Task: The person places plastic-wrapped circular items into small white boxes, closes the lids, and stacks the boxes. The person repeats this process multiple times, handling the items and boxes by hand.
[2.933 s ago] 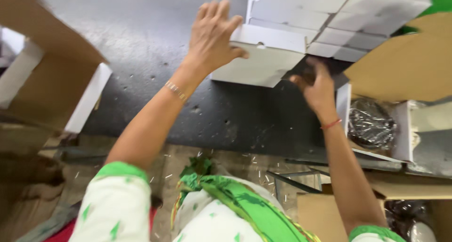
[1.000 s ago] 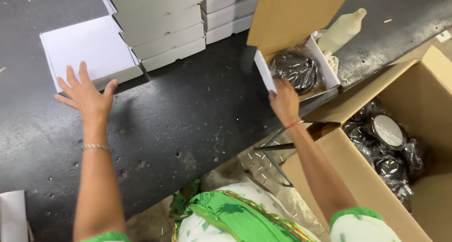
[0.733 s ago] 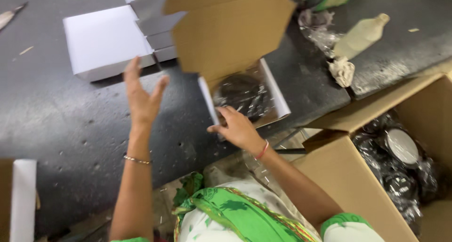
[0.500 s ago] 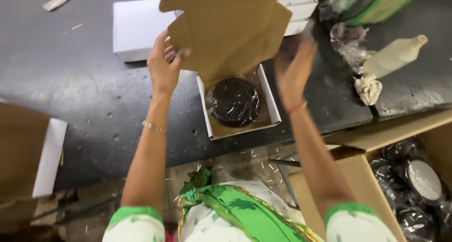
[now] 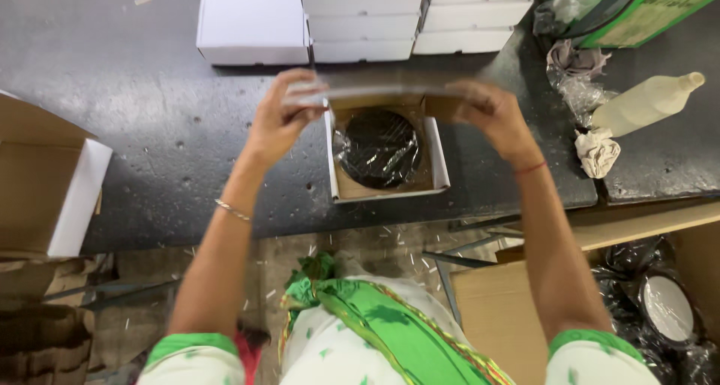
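1. The fingers of the left hand [image 5: 279,122] and the right hand [image 5: 491,115] are clenched on the two ends of the lid flap [image 5: 375,94], at centre frame.
2. The flap is best lowered level, both ends together, over the open box [image 5: 384,194] holding the wrapped dark disc [image 5: 377,147] on the bench [image 5: 150,130].
3. Half a second earlier the flap was held upright; now it is tipped nearly flat.
4. Closed white boxes [image 5: 253,21] are stacked at the upper edge.
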